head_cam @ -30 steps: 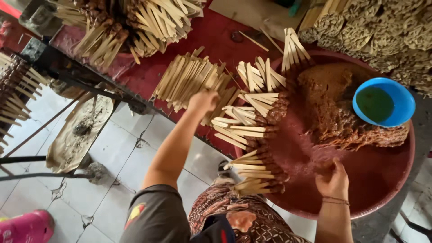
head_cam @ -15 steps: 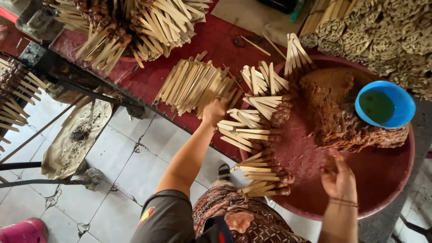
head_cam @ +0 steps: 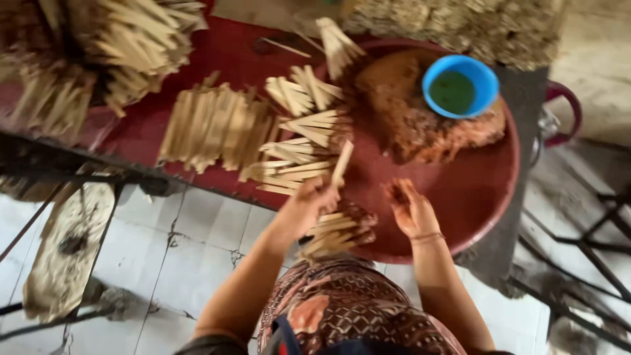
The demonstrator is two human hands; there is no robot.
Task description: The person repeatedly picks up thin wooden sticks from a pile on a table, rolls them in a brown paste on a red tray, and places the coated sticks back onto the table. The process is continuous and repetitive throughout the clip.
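My left hand [head_cam: 309,204] grips one flat bamboo stick [head_cam: 341,164] that points up and away over the near rim of the big dark red basin [head_cam: 486,197]. My right hand [head_cam: 411,209] hovers inside the basin with brown paste on the fingers; whether it holds a lump I cannot tell. A mound of brown paste [head_cam: 407,125] fills the basin's far side, with a blue bowl [head_cam: 460,85] of green liquid on it. Paste-tipped sticks [head_cam: 332,230] fan along the basin's left rim. A pile of bare sticks [head_cam: 213,128] lies on the red tabletop [head_cam: 131,141].
More bundles of sticks [head_cam: 118,46] lie at the far left of the table. A heap of brownish material [head_cam: 453,26] sits behind the basin. Below are white floor tiles [head_cam: 190,243], a dirty board [head_cam: 66,250] and dark metal frames [head_cam: 585,250].
My left hand left the bare stick pile and came back to the basin's near rim holding a stick. My right hand moved left toward it. The camera swung right and blurred.
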